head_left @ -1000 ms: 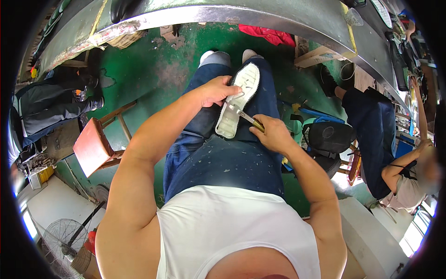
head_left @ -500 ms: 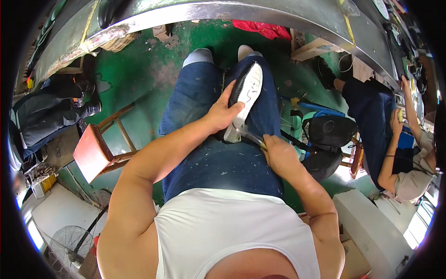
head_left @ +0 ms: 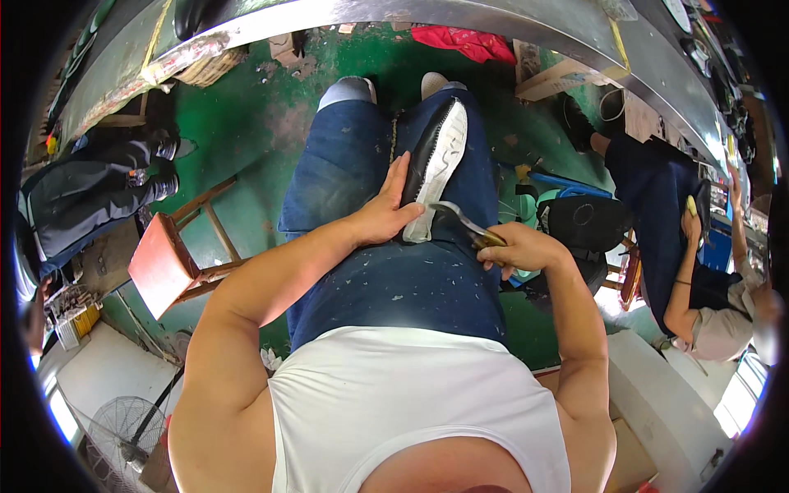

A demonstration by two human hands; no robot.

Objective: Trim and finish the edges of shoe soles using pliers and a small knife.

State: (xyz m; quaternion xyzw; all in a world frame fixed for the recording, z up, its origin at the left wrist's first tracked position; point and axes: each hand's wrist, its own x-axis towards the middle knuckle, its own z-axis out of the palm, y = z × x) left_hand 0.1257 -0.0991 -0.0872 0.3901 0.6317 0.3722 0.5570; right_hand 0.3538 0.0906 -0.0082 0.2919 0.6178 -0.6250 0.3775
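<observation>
With its white sole (head_left: 447, 149) tilted up, a black shoe (head_left: 421, 168) lies along the right thigh, toe end toward the knee.

Probably light, it should give a little in the smooth black side but stay stiff through the sole, whose rough edge likely offers grip; the heel end looks the best hold. There the left hand (head_left: 385, 215) clamps it, fingers along the side, thumb on the sole; apart from it, the right hand (head_left: 528, 246) is closed around the handle of a curved metal tool (head_left: 465, 222), its tip near that thumb, contact unclear. Around these: flecked blue trousers (head_left: 329, 193), scuffed green floor (head_left: 222, 148), crumpled red cloth (head_left: 465, 42) below the bench's (head_left: 394, 11) shiny near edge.
</observation>
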